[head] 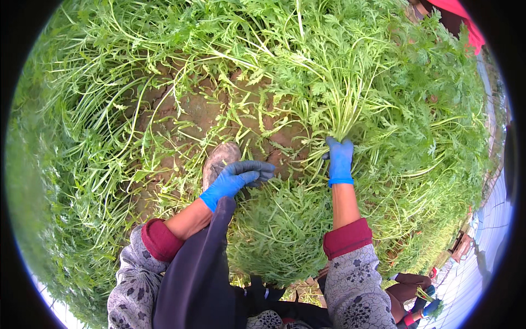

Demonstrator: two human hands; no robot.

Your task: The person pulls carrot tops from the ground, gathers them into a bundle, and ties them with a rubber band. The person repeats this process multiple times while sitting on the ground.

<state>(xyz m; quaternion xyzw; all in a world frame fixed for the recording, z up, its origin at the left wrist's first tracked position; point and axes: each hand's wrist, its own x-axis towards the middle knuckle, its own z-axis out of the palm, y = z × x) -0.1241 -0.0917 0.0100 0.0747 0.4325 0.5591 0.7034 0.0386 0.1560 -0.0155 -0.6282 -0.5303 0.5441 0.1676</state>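
Note:
My right hand [340, 159], in a blue glove, is closed around the stem bases of a bunch of leafy greens [343, 103]. The bunch has lobed leaves like garland chrysanthemum and fans out away from me. My left hand [242, 177], also in a blue glove with darkened fingers, hangs in front of my knee, near my shoe [220, 160]. Its fingers point right, and no object shows in it; the palm side is hidden. A heap of cut greens [283, 230] lies between my legs, below and between the hands.
Bare cracked soil [201, 109] with stem stubs lies ahead. Dense greens [94, 107] stand at left. Another person in brown trousers [411, 290] works at lower right with greens in a gloved hand. Pink clothing [462, 18] of someone shows at upper right. Plastic sheeting [493, 214] borders the right.

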